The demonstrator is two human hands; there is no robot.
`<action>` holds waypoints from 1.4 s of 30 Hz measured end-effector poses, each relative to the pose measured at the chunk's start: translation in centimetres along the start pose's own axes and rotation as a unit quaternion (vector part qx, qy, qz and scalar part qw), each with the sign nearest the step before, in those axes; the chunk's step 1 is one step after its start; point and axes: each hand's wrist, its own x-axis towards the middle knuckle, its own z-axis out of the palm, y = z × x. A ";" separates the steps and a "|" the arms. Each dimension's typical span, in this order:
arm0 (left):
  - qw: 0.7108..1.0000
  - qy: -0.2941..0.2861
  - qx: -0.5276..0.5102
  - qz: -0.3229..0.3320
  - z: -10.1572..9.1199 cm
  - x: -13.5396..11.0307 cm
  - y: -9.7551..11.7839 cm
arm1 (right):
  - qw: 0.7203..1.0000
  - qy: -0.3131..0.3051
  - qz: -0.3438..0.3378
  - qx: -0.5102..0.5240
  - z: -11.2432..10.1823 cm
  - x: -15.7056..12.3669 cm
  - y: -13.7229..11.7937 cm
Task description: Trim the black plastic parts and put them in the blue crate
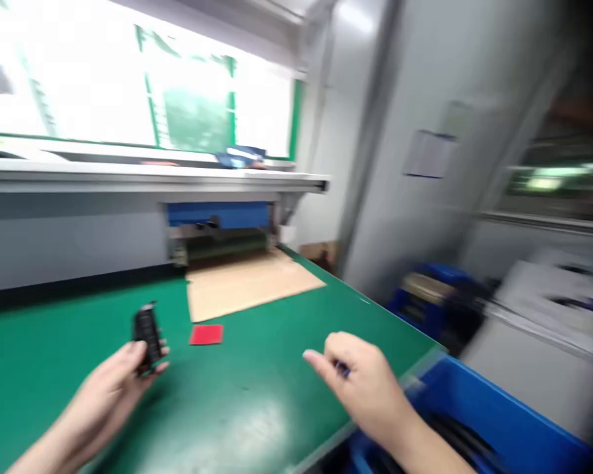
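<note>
My left hand (112, 385) is closed on a small black plastic piece (147, 334), held upright above the green tabletop (257, 359) between thumb and fingers. The piece is blurred, so its exact kind does not show. Over the table's right part, my right hand (368, 378) has its fingers curled in and its thumb pointing left. A bit of something dark blue shows inside that grip; the rest is hidden by the fingers. A flat red square (206, 334) lies on the table between the two hands.
Behind the red square lies a tan cardboard sheet (252, 284), under a raised white shelf (128, 172). At the table's right edge stands a blue bin (518, 408) with dark long items inside. A grey-white cabinet (538, 355) is further right.
</note>
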 end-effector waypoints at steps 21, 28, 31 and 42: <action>0.989 -0.067 -0.100 0.083 -2.6 0.9 0.8 | 0.928 -0.107 -0.252 0.252 20.3 8.8 -12.9; 0.981 -0.072 -0.022 0.176 -3.3 0.9 1.1 | 0.953 -0.155 -0.149 0.212 19.8 8.9 -11.4; 0.973 -0.109 0.016 0.203 -3.7 0.8 1.3 | 0.944 -0.177 -0.203 0.192 19.4 9.0 -11.4; 0.967 -0.156 0.054 0.196 -4.0 0.3 1.1 | 0.955 -0.113 -0.267 0.067 18.9 9.1 -12.4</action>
